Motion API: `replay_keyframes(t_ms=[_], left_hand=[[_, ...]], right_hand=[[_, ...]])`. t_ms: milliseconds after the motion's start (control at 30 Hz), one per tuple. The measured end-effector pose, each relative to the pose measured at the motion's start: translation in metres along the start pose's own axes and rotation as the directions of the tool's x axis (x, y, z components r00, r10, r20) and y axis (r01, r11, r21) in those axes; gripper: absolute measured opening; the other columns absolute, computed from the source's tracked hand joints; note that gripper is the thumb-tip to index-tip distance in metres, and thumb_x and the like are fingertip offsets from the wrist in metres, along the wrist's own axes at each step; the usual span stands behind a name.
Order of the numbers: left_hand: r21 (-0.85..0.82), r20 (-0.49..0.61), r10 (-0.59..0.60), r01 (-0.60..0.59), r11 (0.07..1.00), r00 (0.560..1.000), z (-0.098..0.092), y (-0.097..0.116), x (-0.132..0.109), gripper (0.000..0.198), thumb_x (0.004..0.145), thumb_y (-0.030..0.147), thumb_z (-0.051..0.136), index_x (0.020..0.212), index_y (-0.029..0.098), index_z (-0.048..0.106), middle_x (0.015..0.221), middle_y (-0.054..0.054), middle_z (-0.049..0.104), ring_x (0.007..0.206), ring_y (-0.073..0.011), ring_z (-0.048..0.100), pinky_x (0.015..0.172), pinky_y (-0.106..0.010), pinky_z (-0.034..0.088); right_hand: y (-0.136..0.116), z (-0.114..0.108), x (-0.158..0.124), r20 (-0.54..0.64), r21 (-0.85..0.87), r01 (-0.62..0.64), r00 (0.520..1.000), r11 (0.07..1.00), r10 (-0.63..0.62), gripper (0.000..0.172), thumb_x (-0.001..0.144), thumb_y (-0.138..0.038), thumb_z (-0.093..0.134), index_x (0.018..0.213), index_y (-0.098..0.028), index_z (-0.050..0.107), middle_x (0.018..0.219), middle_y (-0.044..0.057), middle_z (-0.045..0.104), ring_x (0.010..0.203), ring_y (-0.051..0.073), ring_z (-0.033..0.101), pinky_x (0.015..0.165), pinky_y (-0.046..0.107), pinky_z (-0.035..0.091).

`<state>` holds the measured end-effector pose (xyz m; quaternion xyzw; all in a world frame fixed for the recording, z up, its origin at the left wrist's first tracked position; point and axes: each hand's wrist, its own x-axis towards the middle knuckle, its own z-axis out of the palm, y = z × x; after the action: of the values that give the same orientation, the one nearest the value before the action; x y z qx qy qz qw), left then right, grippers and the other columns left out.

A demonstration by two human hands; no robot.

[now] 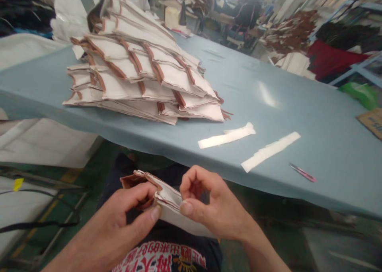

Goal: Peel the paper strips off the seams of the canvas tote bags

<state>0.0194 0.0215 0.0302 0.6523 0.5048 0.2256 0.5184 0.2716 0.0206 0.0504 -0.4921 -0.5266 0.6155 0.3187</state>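
Observation:
Both of my hands hold one white fabric piece with brown trim (167,202) in front of my lap, below the table's near edge. My left hand (131,216) pinches its left part, thumb on top. My right hand (205,204) grips its right part with curled fingers. A tall, fanned stack of the same white, brown-trimmed pieces (143,69) lies on the blue-grey table (268,96) at the left.
Two white paper strips, one (227,136) nearer the stack and one (270,150) to its right, lie near the table's front edge, with a small pink-handled tool (303,172) beyond them. A cardboard piece (373,120) sits at the right edge. A person (247,9) works at the back among fabric piles.

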Motion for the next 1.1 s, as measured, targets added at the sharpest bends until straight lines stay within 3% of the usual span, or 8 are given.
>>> replay_keyframes(t_ms=[133, 233, 500, 600, 733, 900, 1100], left_hand=[[-0.158, 0.134, -0.015, 0.036, 0.987, 0.991, -0.001, 0.003, -0.002, 0.033, 0.106, 0.049, 0.068, 0.09, 0.024, 0.082, 0.088, -0.002, 0.084, 0.083, -0.0216, 0.077, 0.075, -0.025, 0.062], [-0.195, 0.157, 0.005, 0.026, 0.981, 0.988, -0.004, 0.003, 0.0, 0.032, 0.103, 0.045, 0.069, 0.085, 0.023, 0.084, 0.083, -0.001, 0.083, 0.079, -0.0211, 0.075, 0.071, -0.024, 0.061], [-0.222, 0.233, 0.151, -0.099, 0.97, 0.961, -0.009, 0.001, 0.005, 0.03, 0.102, 0.04, 0.074, 0.079, 0.023, 0.083, 0.07, 0.004, 0.07, 0.064, -0.0136, 0.057, 0.059, -0.017, 0.049], [-0.212, 0.231, 0.154, -0.105, 0.972, 0.961, -0.008, -0.009, 0.004, 0.035, 0.106, 0.045, 0.072, 0.079, 0.024, 0.082, 0.07, 0.005, 0.068, 0.064, -0.0133, 0.054, 0.059, -0.017, 0.048], [-0.204, 0.252, 0.148, -0.097, 0.974, 0.956, -0.009, -0.02, 0.001, 0.038, 0.108, 0.048, 0.07, 0.081, 0.024, 0.082, 0.075, 0.003, 0.073, 0.068, -0.015, 0.061, 0.062, -0.017, 0.051], [-0.226, 0.24, 0.177, -0.123, 0.966, 0.955, -0.012, -0.02, -0.002, 0.036, 0.11, 0.045, 0.066, 0.086, 0.025, 0.084, 0.079, 0.003, 0.077, 0.072, -0.0162, 0.066, 0.066, -0.017, 0.054], [-0.239, 0.188, 0.136, -0.089, 0.967, 0.973, -0.005, -0.019, -0.003, 0.028, 0.098, 0.044, 0.075, 0.079, 0.024, 0.08, 0.075, 0.004, 0.07, 0.068, -0.0148, 0.06, 0.062, -0.018, 0.049]], right_hand=[[-0.006, 0.009, 0.004, 0.125, 0.072, -0.098, 0.988, 0.993, 0.088, 0.058, 0.08, -0.067, 0.104, 0.092, -0.023, 0.067, 0.079, -0.005, 0.064, 0.069, 0.013, 0.05, 0.062, 0.027, 0.038], [-0.003, 0.013, 0.007, 0.181, 0.075, -0.141, 0.975, 0.987, 0.126, 0.059, 0.078, -0.064, 0.107, 0.089, -0.022, 0.066, 0.075, -0.008, 0.059, 0.068, 0.012, 0.046, 0.062, 0.026, 0.034], [0.023, 0.021, 0.013, 0.384, 0.351, -0.295, 0.911, 0.889, 0.151, 0.074, 0.064, -0.071, 0.112, 0.086, -0.021, 0.061, 0.073, -0.009, 0.058, 0.064, 0.008, 0.043, 0.059, 0.024, 0.031], [0.028, 0.024, 0.013, 0.397, 0.387, -0.31, 0.906, 0.869, 0.146, 0.074, 0.065, -0.071, 0.111, 0.086, -0.021, 0.061, 0.073, -0.009, 0.059, 0.063, 0.008, 0.044, 0.058, 0.024, 0.031], [0.027, 0.027, 0.01, 0.382, 0.374, -0.316, 0.909, 0.872, 0.166, 0.071, 0.069, -0.07, 0.109, 0.085, -0.021, 0.061, 0.071, -0.009, 0.058, 0.061, 0.007, 0.043, 0.058, 0.024, 0.031], [0.02, 0.029, 0.006, 0.281, 0.244, -0.256, 0.942, 0.935, 0.185, 0.067, 0.077, -0.072, 0.104, 0.086, -0.022, 0.061, 0.071, -0.009, 0.055, 0.062, 0.009, 0.042, 0.057, 0.024, 0.031], [0.018, 0.033, 0.007, 0.25, 0.113, -0.224, 0.949, 0.968, 0.19, 0.058, 0.087, -0.067, 0.096, 0.086, -0.023, 0.059, 0.072, -0.008, 0.055, 0.065, 0.01, 0.043, 0.058, 0.025, 0.033]])
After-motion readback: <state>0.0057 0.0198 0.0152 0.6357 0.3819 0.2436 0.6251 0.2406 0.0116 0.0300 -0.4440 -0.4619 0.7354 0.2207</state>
